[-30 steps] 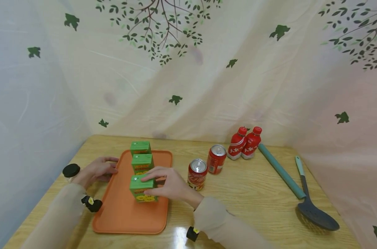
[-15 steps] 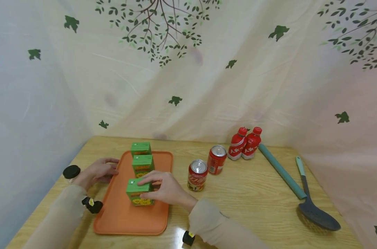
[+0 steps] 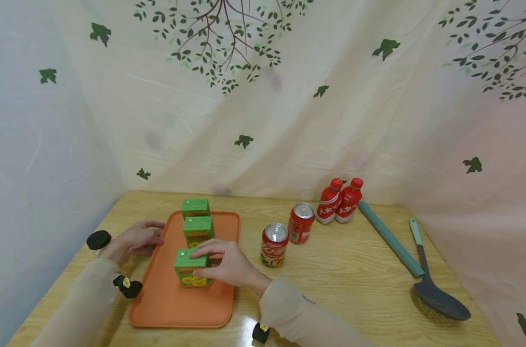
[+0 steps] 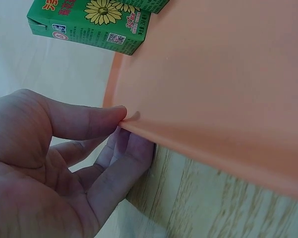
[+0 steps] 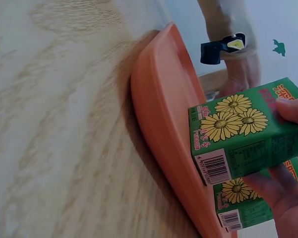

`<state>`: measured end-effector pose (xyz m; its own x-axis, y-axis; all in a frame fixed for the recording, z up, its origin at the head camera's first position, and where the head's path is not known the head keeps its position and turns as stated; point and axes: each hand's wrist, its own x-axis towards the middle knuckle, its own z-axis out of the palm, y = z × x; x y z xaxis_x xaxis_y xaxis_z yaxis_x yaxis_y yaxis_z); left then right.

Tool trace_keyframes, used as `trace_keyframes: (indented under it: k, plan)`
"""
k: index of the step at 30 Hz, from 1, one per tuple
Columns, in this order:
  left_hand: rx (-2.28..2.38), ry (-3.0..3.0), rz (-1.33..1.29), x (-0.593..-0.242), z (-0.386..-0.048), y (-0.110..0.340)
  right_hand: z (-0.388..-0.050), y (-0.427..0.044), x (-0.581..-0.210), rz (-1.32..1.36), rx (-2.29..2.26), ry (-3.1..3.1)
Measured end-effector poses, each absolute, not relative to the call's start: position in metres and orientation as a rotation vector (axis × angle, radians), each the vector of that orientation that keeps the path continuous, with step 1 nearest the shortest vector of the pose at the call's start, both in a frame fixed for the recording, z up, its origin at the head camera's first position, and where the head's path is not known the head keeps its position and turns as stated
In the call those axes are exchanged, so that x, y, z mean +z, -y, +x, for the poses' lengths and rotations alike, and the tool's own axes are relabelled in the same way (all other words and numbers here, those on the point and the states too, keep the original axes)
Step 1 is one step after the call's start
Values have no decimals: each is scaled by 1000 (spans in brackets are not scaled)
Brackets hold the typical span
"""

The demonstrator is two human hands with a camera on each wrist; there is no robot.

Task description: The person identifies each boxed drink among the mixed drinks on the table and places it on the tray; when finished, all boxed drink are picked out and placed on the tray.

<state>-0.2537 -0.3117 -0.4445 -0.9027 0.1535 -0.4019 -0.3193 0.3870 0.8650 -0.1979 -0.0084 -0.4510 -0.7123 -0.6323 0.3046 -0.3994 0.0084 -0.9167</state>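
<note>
My right hand (image 3: 234, 264) grips a green drink carton (image 3: 186, 277) printed with yellow flowers, thumb on one side and fingers on the other. This carton is at the middle of an orange tray (image 3: 180, 312). Behind it two more green cartons, a middle one (image 3: 198, 234) and a far one (image 3: 195, 208), stand in a row. On the tray's left side, my left hand (image 3: 137, 238) pinches the rim; in the left wrist view the thumb (image 4: 89, 121) is on top and fingers curl underneath. Whether the held carton touches the tray is hard to tell.
Two red cans, a near one (image 3: 274, 246) and a far one (image 3: 301, 224), stand right of the tray. Beyond are two red bottles (image 3: 348, 201), a teal rod (image 3: 390, 238) and a dark slotted spoon (image 3: 440, 301). A black-lidded jar (image 3: 99, 239) sits by my left wrist.
My right hand has drawn the nearest carton toward me and a little left, widening the gap to the middle carton. The left hand stays at the tray rim.
</note>
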Motion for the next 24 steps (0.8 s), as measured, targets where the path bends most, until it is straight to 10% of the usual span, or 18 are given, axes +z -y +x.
trace_keyframes:
  k: [24]
  plan:
    - [1504, -2245, -173, -443, -254, 311, -197, 11, -458, -1051, -1795, -1952]
